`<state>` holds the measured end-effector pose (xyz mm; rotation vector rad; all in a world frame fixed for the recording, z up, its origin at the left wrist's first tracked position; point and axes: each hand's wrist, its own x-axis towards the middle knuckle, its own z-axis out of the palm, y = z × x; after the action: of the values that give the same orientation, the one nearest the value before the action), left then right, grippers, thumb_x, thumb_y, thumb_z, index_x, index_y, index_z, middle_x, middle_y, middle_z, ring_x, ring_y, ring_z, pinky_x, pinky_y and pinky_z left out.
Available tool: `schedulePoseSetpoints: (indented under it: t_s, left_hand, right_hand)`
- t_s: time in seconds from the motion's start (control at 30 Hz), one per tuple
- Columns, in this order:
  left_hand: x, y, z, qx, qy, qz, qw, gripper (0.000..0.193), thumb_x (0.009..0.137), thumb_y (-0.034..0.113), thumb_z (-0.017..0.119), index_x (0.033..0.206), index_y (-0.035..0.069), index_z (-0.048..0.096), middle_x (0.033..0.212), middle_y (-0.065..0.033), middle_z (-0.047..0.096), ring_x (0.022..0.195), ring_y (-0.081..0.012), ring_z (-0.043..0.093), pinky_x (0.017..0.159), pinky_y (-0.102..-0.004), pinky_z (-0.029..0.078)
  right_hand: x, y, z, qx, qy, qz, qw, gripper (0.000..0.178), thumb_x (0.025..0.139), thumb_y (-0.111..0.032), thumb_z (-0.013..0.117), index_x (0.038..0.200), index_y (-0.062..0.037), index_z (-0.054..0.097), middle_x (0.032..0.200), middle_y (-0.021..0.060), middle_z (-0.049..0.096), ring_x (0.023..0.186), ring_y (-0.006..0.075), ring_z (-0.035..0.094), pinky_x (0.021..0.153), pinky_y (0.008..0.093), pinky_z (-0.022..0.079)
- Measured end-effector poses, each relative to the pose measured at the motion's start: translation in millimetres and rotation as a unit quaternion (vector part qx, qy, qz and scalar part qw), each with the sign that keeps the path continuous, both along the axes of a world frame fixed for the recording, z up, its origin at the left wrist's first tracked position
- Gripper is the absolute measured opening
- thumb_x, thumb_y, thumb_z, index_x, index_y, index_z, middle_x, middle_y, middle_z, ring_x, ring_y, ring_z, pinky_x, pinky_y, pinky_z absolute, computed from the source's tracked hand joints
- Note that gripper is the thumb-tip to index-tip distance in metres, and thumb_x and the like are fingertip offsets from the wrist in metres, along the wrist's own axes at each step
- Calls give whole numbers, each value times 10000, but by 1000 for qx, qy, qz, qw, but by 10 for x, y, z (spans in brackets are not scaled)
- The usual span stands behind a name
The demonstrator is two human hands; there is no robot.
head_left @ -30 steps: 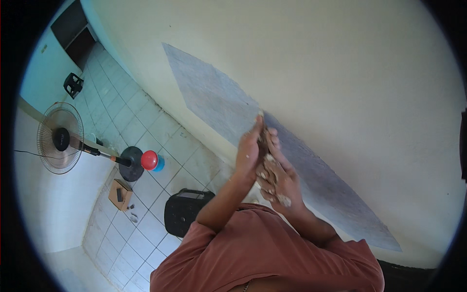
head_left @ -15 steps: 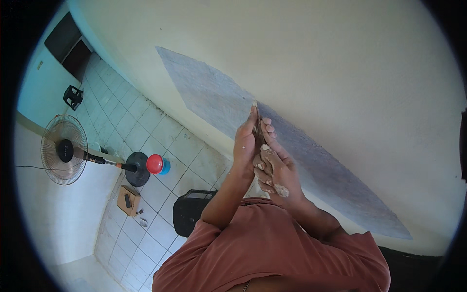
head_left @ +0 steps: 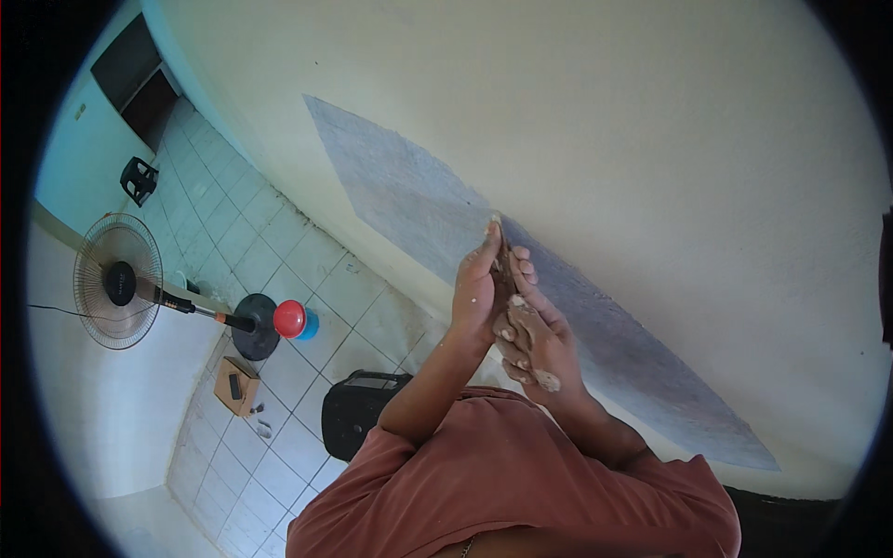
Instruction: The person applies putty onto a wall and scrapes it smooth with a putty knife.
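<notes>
In front of my chest my left hand (head_left: 475, 288) and my right hand (head_left: 547, 339) are pressed together, palm toward palm, fingertips pointing away toward the wall. Wet, pale brown paste, like clay or putty, coats the fingers, with a thick dab near my right wrist. A dark brown strip shows between the palms; what lies there, if anything, is mostly hidden. Both hands are closed against each other. Behind them, a long grey, rough-edged patch (head_left: 409, 177) runs slantwise across the cream wall (head_left: 651, 121); the hands appear apart from it.
On the tiled floor (head_left: 349, 293) at left stand a pedestal fan (head_left: 119, 282), a blue bucket with a red top (head_left: 290, 320), and a cardboard box (head_left: 233, 389) bearing a dark object. A black case-like thing with a handle (head_left: 353, 418) is near my left elbow. A black stool (head_left: 139, 180) stands farther off.
My joined hands sit slightly lower and nearer my chest, still pressed together. The whole view has shifted a little, with the floor items farther left.
</notes>
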<state>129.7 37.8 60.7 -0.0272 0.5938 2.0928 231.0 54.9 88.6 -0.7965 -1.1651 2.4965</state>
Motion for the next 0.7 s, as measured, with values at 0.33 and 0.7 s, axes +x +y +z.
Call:
schedulePoseSetpoints:
  t_s: [0.33,0.7]
  left_hand:
    - [8,34,44,-14,24,1,1000,402,890,404,485,745,33,533,615,-50,521,561,-143,520,545,-244,447]
    - [2,47,-37,12,-2,1,1000,387,881,398,506,749,35,542,628,-63,539,551,-153,531,547,-265,462]
  right_hand:
    - [-31,6,98,-14,1,-13,1000,387,916,-108,384,1293,-187,409,661,2,415,396,44,328,298,159,266]
    - [58,19,94,11,-19,6,1000,418,923,-113,363,1324,-233,370,663,-5,404,417,38,325,305,159,277]
